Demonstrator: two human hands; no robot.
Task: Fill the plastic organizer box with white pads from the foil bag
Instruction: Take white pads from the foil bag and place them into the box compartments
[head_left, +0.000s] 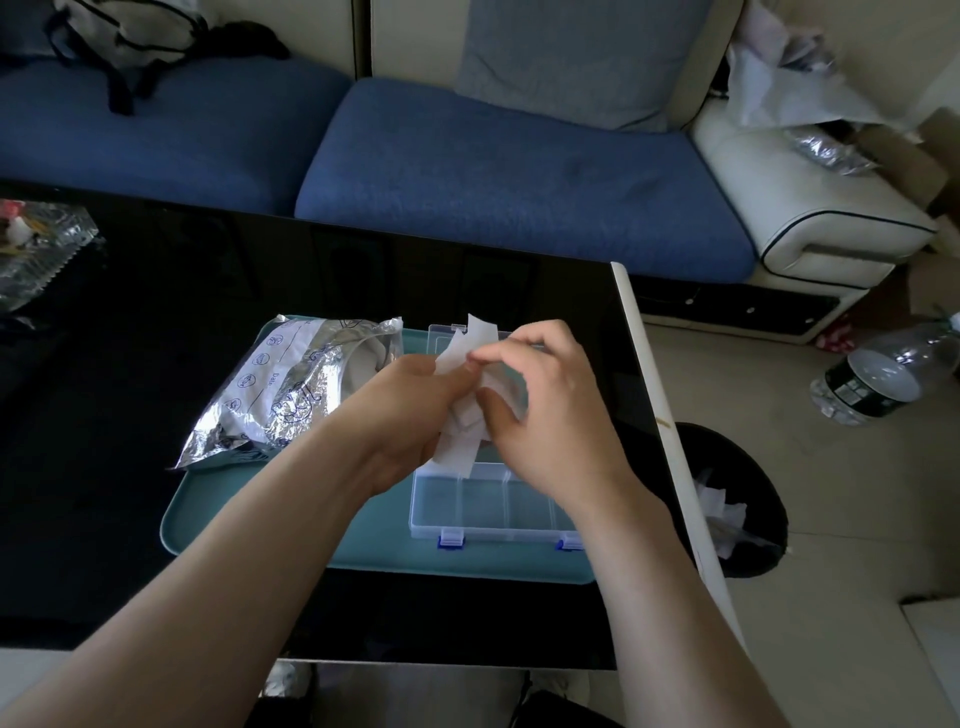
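Left hand and right hand are both pinching white pads, strips running 1-to-7 o'clock over organizer box, empty compartments lying 6 o'clock of the grip.

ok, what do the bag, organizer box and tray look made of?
Bag: crinkled, shiny metallic foil with a printed white panel.
Organizer box: clear rigid-looking plastic, dividers visible through it, blue latches.
Tray: smooth matte teal, likely plastic; unconfirmed.
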